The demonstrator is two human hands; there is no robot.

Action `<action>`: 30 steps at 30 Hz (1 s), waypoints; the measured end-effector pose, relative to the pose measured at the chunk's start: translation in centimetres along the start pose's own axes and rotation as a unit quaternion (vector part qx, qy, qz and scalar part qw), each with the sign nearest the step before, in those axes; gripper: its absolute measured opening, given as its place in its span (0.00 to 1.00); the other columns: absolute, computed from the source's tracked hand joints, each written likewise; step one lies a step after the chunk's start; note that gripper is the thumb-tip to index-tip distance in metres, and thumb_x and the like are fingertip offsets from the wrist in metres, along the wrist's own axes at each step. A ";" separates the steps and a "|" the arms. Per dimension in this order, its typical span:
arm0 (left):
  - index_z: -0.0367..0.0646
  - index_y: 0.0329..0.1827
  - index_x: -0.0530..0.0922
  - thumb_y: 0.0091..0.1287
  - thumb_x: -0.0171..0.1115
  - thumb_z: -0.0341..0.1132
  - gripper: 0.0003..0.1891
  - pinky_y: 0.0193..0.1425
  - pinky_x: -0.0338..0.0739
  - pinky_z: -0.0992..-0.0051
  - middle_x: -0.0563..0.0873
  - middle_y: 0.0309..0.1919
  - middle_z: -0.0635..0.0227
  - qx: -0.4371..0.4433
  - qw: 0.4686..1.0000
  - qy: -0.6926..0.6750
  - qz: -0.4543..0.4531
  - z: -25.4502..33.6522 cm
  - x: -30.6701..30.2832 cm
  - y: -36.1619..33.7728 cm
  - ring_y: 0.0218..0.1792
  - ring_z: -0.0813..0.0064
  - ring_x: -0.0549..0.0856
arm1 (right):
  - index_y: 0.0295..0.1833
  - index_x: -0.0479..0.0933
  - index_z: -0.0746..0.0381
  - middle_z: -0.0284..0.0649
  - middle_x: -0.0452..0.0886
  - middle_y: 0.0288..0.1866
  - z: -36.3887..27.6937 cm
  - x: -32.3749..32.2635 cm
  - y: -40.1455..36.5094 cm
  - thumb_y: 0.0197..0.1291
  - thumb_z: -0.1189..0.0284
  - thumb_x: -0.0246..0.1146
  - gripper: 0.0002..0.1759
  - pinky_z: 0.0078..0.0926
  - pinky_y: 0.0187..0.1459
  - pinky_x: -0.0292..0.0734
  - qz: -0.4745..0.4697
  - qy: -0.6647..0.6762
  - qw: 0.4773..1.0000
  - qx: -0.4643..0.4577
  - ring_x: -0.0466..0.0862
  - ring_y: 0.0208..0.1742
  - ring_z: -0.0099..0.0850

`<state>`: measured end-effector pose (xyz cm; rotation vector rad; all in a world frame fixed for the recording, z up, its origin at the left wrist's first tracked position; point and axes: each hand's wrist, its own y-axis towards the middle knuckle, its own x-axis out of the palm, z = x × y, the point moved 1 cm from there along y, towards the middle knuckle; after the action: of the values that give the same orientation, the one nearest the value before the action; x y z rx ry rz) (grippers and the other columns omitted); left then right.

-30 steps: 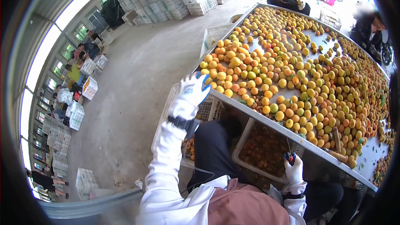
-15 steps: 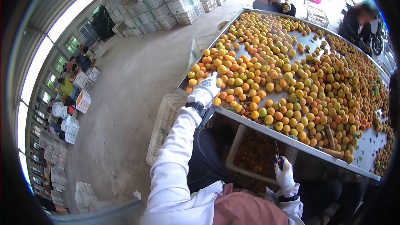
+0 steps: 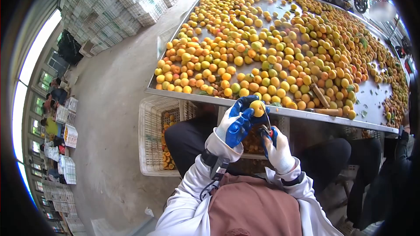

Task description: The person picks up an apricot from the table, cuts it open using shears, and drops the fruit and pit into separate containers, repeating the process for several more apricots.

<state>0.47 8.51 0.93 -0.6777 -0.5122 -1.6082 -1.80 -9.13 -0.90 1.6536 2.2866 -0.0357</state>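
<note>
In front of the table's near edge, my left hand [image 3: 235, 124], in a white glove with blue coated fingers, grips a yellow apricot [image 3: 257, 108]. My right hand [image 3: 281, 152], gloved the same way, is closed round the red and dark handle of a small knife [image 3: 268, 119]. Its thin blade points up and lies against the apricot's right side. Just beyond both hands is the metal sorting table [image 3: 197, 97], spread with many loose yellow and orange apricots [image 3: 227, 43]. A pale crate [image 3: 286, 126] stands under the table edge, partly hidden behind my hands.
A white plastic crate [image 3: 146, 148] with cut apricots [image 3: 168, 159] stands left of my knee. Two wooden handles [image 3: 320, 95] lie at the table's near edge. People sit across the table. Crate stacks [image 3: 118, 0] rise at the back left, and other people work along the left wall.
My left hand has come back from the fruit on the table with an apricot in it. My right hand has raised the knife to the apricot. The view has shifted.
</note>
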 end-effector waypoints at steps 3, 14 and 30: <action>0.40 0.75 0.65 0.77 0.56 0.42 0.27 0.64 0.79 0.61 0.83 0.57 0.55 -0.012 1.000 -0.027 -0.005 -0.4 1.7 -0.6 0.57 0.62 0.84 | 0.46 0.75 0.66 0.45 0.78 0.27 0.8 -0.1 -0.7 0.66 0.79 0.60 0.05 0.33 0.33 0.73 0.017 -0.005 1.000 -0.001 0.79 0.27 0.42; 0.36 0.70 0.68 0.74 0.59 0.26 0.22 0.66 0.81 0.57 0.80 0.61 0.53 0.002 1.000 0.009 -0.019 -3.8 2.2 -0.1 0.62 0.54 0.82 | 0.47 0.74 0.66 0.53 0.80 0.32 1.9 -1.2 -2.3 0.66 0.79 0.58 0.06 0.40 0.36 0.74 0.009 -0.003 0.999 0.034 0.80 0.34 0.56; 0.36 0.66 0.73 0.75 0.60 0.35 0.20 0.63 0.79 0.68 0.85 0.52 0.59 -0.037 0.998 -0.026 0.037 -7.9 2.0 0.6 0.55 0.64 0.86 | 0.52 0.76 0.66 0.57 0.83 0.38 4.4 0.0 -2.2 0.69 0.73 0.59 0.10 0.45 0.40 0.78 0.074 -0.039 0.993 0.077 0.83 0.40 0.58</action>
<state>-0.16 1.66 -3.43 -0.7863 -0.4618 -1.5502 -2.75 -10.75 -5.45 1.8591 2.1447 -0.2455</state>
